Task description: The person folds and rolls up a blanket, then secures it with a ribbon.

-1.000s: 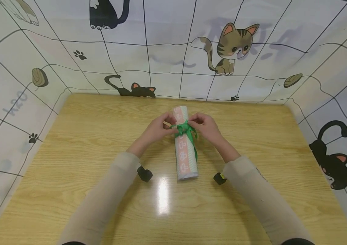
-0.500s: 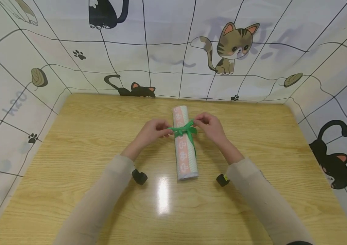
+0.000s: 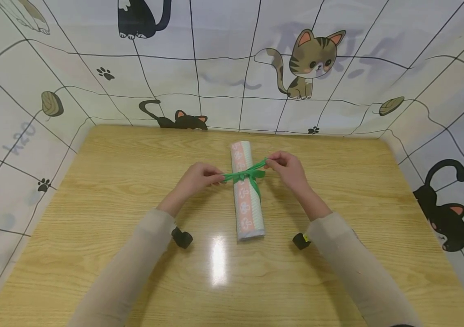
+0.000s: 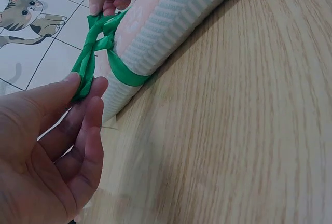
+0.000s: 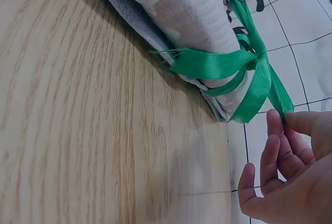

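Observation:
A rolled cloth (image 3: pixel 248 209), pink with white flowers beside pale ribbed stripes, lies lengthwise on the wooden table. Round its upper middle runs a green ribbon (image 3: pixel 248 174), knotted on top into a bow. On the left of the roll, my left hand (image 3: pixel 199 179) pinches one ribbon loop between thumb and forefinger. My right hand (image 3: pixel 289 170) pinches the other loop at the right, slightly higher up. Both loops are drawn out taut from the knot. A loose ribbon end with a frayed tip (image 5: pixel 176 62) lies against the roll in the right wrist view.
The wooden table (image 3: pixel 113 190) reaches back to a wall covering (image 3: pixel 223 68) printed with cats and grid lines, which also stands at both sides. Small black devices (image 3: pixel 182 238) sit at both sleeve cuffs.
Both hands have moved apart, left hand to the left and right hand to the right. The ribbon loops have been pulled longer and straighter, and the roll has stayed in place.

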`<action>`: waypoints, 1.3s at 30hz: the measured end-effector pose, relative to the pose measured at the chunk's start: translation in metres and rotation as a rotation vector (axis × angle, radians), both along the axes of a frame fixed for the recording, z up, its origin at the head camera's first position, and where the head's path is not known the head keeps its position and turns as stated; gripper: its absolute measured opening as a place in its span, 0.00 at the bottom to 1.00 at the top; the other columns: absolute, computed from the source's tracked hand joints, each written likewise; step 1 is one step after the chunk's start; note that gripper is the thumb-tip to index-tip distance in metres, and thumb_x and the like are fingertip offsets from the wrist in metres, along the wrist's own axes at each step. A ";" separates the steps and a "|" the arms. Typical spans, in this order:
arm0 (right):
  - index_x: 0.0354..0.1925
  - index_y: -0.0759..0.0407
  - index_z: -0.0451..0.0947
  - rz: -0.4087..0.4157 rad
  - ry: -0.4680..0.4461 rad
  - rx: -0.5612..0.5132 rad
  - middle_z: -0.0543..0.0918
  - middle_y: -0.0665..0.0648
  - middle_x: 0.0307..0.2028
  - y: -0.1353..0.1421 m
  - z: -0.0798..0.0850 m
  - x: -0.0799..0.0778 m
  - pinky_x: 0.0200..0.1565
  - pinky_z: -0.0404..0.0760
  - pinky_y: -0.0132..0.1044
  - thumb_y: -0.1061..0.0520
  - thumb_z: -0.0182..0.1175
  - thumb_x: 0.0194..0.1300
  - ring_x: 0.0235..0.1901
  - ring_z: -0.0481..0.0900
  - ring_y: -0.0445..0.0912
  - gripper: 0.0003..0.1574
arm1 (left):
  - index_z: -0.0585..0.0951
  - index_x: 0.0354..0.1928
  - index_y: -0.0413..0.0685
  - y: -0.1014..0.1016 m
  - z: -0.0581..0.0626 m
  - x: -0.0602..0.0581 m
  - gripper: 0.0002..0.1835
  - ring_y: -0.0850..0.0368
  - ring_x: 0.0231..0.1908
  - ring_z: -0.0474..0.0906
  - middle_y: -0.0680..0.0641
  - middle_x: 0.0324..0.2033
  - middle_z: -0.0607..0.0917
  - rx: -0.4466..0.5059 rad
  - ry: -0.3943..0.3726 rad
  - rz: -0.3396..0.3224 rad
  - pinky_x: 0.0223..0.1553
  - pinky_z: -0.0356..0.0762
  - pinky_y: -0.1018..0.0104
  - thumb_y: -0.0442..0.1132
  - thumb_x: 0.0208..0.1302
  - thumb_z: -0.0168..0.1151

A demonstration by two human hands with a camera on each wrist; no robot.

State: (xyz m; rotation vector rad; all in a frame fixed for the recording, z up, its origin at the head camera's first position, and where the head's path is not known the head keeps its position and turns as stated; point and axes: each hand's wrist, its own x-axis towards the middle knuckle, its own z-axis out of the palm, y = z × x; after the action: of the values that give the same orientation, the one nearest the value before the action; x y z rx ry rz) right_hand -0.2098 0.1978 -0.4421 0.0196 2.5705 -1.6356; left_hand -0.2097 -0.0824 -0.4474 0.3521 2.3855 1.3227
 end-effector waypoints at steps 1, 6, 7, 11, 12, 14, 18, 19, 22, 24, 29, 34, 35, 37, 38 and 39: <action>0.47 0.65 0.77 -0.003 -0.002 0.002 0.86 0.68 0.44 0.001 0.000 0.000 0.54 0.78 0.49 0.53 0.58 0.73 0.51 0.81 0.60 0.16 | 0.88 0.46 0.46 -0.001 -0.001 0.000 0.12 0.53 0.40 0.83 0.44 0.40 0.90 -0.010 -0.004 0.001 0.44 0.82 0.63 0.44 0.70 0.63; 0.48 0.67 0.77 -0.010 -0.008 0.035 0.86 0.68 0.44 0.006 0.000 0.002 0.53 0.78 0.46 0.53 0.56 0.74 0.50 0.80 0.59 0.17 | 0.88 0.45 0.47 -0.003 -0.002 0.001 0.12 0.55 0.40 0.83 0.46 0.39 0.90 -0.064 -0.017 0.009 0.44 0.80 0.65 0.45 0.69 0.63; 0.49 0.67 0.77 -0.012 -0.009 0.042 0.86 0.69 0.44 0.007 0.000 0.002 0.53 0.78 0.45 0.53 0.56 0.75 0.50 0.80 0.59 0.17 | 0.88 0.46 0.47 -0.004 -0.001 0.001 0.12 0.55 0.40 0.84 0.46 0.39 0.90 -0.069 -0.021 0.012 0.43 0.80 0.65 0.45 0.69 0.63; 0.49 0.68 0.76 -0.022 -0.007 0.066 0.85 0.71 0.46 0.012 -0.001 0.002 0.49 0.77 0.36 0.55 0.54 0.76 0.48 0.80 0.58 0.16 | 0.88 0.46 0.46 -0.006 0.000 0.003 0.12 0.55 0.39 0.84 0.46 0.39 0.90 -0.081 -0.032 0.018 0.42 0.80 0.66 0.45 0.69 0.64; 0.49 0.68 0.76 -0.025 -0.006 0.072 0.85 0.71 0.45 0.013 -0.001 0.002 0.48 0.77 0.35 0.55 0.54 0.76 0.48 0.81 0.58 0.16 | 0.88 0.45 0.46 -0.007 0.000 0.003 0.12 0.55 0.39 0.84 0.45 0.39 0.90 -0.080 -0.033 0.015 0.42 0.80 0.66 0.44 0.69 0.64; 0.49 0.68 0.76 -0.023 -0.016 0.076 0.85 0.71 0.46 0.015 -0.002 0.003 0.47 0.77 0.32 0.56 0.54 0.76 0.48 0.81 0.57 0.15 | 0.88 0.45 0.45 -0.007 0.001 0.004 0.12 0.55 0.38 0.83 0.45 0.38 0.90 -0.082 -0.034 0.014 0.41 0.81 0.67 0.44 0.69 0.64; 0.55 0.66 0.74 0.021 -0.082 0.050 0.85 0.68 0.49 0.016 -0.002 0.004 0.50 0.80 0.38 0.52 0.53 0.76 0.49 0.81 0.55 0.20 | 0.87 0.48 0.46 -0.008 0.000 0.004 0.12 0.55 0.37 0.84 0.44 0.39 0.90 -0.069 -0.041 -0.010 0.38 0.80 0.67 0.44 0.70 0.63; 0.58 0.65 0.73 0.033 -0.105 0.036 0.85 0.68 0.51 0.016 -0.002 0.004 0.51 0.80 0.40 0.50 0.52 0.76 0.49 0.80 0.55 0.22 | 0.86 0.49 0.47 -0.007 0.000 0.003 0.13 0.55 0.38 0.85 0.44 0.40 0.90 -0.063 -0.046 -0.020 0.38 0.80 0.67 0.44 0.70 0.63; 0.64 0.60 0.70 0.066 -0.154 0.011 0.84 0.67 0.54 0.013 -0.001 0.004 0.55 0.79 0.47 0.44 0.51 0.76 0.51 0.79 0.56 0.29 | 0.84 0.53 0.48 -0.005 -0.001 0.002 0.15 0.55 0.38 0.85 0.45 0.42 0.89 -0.046 -0.058 -0.050 0.36 0.80 0.67 0.46 0.70 0.62; 0.65 0.59 0.69 0.085 -0.166 0.015 0.83 0.68 0.55 0.009 -0.001 0.003 0.57 0.79 0.49 0.42 0.51 0.75 0.52 0.79 0.58 0.30 | 0.83 0.54 0.47 -0.003 -0.002 0.002 0.16 0.54 0.39 0.85 0.44 0.43 0.89 -0.035 -0.059 -0.066 0.36 0.80 0.67 0.46 0.71 0.61; 0.63 0.62 0.72 0.156 -0.167 0.094 0.81 0.66 0.54 -0.004 0.001 0.003 0.56 0.80 0.50 0.43 0.52 0.76 0.53 0.78 0.58 0.29 | 0.84 0.52 0.49 0.010 -0.002 0.004 0.14 0.53 0.41 0.83 0.46 0.44 0.87 -0.032 0.008 -0.071 0.39 0.81 0.66 0.46 0.71 0.61; 0.53 0.64 0.78 0.170 -0.103 0.148 0.81 0.64 0.50 -0.015 0.003 0.002 0.45 0.80 0.41 0.47 0.55 0.75 0.47 0.78 0.55 0.22 | 0.85 0.47 0.53 0.036 0.001 0.008 0.11 0.55 0.44 0.81 0.51 0.46 0.86 -0.028 0.079 -0.022 0.44 0.80 0.64 0.48 0.69 0.64; 0.51 0.64 0.79 0.163 -0.091 0.145 0.82 0.63 0.49 -0.017 0.003 0.002 0.42 0.78 0.39 0.48 0.56 0.74 0.46 0.78 0.55 0.20 | 0.85 0.45 0.53 0.041 0.001 0.009 0.11 0.55 0.43 0.81 0.52 0.45 0.86 -0.044 0.092 -0.007 0.43 0.80 0.65 0.49 0.68 0.64; 0.47 0.64 0.80 0.153 -0.070 0.144 0.82 0.63 0.48 -0.019 0.005 0.002 0.39 0.76 0.36 0.51 0.57 0.74 0.45 0.78 0.55 0.17 | 0.84 0.43 0.54 0.051 0.002 0.010 0.11 0.57 0.38 0.80 0.54 0.42 0.87 -0.098 0.125 0.026 0.37 0.78 0.67 0.51 0.67 0.66; 0.47 0.64 0.80 0.152 -0.062 0.147 0.83 0.63 0.47 -0.020 0.006 0.002 0.38 0.75 0.35 0.51 0.57 0.73 0.44 0.78 0.55 0.17 | 0.84 0.42 0.55 0.056 0.003 0.010 0.10 0.58 0.37 0.80 0.55 0.40 0.87 -0.133 0.145 0.041 0.35 0.77 0.68 0.51 0.66 0.66; 0.47 0.64 0.81 0.151 -0.057 0.151 0.83 0.63 0.47 -0.021 0.006 0.002 0.38 0.75 0.34 0.51 0.57 0.73 0.44 0.78 0.54 0.16 | 0.84 0.42 0.55 0.060 0.003 0.011 0.10 0.58 0.35 0.79 0.55 0.39 0.87 -0.171 0.164 0.056 0.32 0.75 0.69 0.51 0.66 0.66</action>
State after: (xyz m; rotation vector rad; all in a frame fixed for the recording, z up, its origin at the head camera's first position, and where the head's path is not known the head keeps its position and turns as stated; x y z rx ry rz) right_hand -0.2078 0.1770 -0.4360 -0.1125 2.5761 -1.3677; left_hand -0.1991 -0.0229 -0.4443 0.3590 2.6402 1.1407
